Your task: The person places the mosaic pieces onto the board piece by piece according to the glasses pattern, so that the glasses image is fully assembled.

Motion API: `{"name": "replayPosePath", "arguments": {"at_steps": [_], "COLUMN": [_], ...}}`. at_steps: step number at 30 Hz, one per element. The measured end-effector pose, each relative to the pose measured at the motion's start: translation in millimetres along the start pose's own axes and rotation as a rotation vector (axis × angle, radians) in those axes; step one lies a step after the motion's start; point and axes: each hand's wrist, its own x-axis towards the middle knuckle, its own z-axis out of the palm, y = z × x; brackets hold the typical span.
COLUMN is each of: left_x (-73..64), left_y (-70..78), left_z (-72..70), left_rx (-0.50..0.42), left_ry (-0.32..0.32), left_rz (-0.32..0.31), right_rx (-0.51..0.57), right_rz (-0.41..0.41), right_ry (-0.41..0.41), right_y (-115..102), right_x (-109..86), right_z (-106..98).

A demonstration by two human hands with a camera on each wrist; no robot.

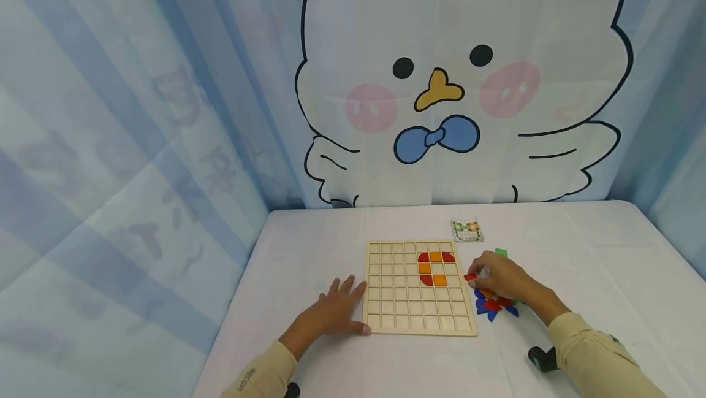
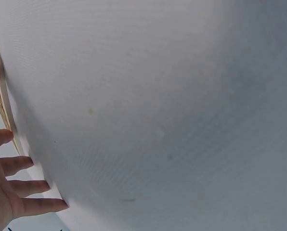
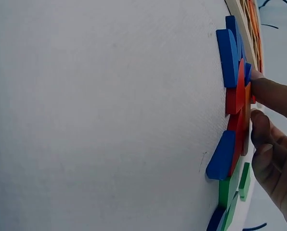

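A square wooden grid board (image 1: pixel 393 300) lies flat on the white table. In its upper right cells sit several red and orange pieces (image 1: pixel 435 257). My left hand (image 1: pixel 337 311) rests at the board's left edge with spread fingers, the thumb touching near the lower left corner. Right of the board, my right hand (image 1: pixel 501 275) pinches a small red piece (image 1: pixel 469 277) between thumb and fingers. Below that hand lies a loose pile of blue, red, orange and green pieces, with a blue piece (image 3: pixel 227 57) and a green piece (image 3: pixel 244 180) seen close in the right wrist view.
A small pattern card (image 1: pixel 467 230) lies behind the board's upper right corner. Beside the right forearm is a black object (image 1: pixel 543 359) of unclear kind. Behind the table (image 1: pixel 309 251) hangs a curtain (image 1: pixel 353 177) with a cartoon figure.
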Motion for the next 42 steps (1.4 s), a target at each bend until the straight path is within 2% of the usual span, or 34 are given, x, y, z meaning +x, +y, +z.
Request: {"name": "replayPosePath", "arguments": {"at_steps": [11,16,24,32,42], "left_x": [2.5,0.7,-0.9,0.2,1.4], "left_y": [-1.4,0.1,0.8,0.9,0.3], "left_z": [2.9,0.5,-0.7,0.0,2.3], "left_rx": [0.012,0.011,0.007,0.009,0.004], "left_ry": [0.002,0.004,0.002,0.003,0.010], "left_rz": [-0.001,0.000,0.006,0.000,0.001], "right_rx": [0.064,0.089,0.034,0.128,0.125], "right_rz": [-0.098,-0.068,0.008,-0.072,-0.047], "right_ry": [-0.048,-0.038,-0.007,-0.034,-0.023], "right_y": [-1.2,-0.9,0.9,1.7,1.9], "right_x": [0.8,-0.5,-1.9,-2.1,-3.5], "right_z": [2.4,4.2,2.8,1.4,1.5]}}
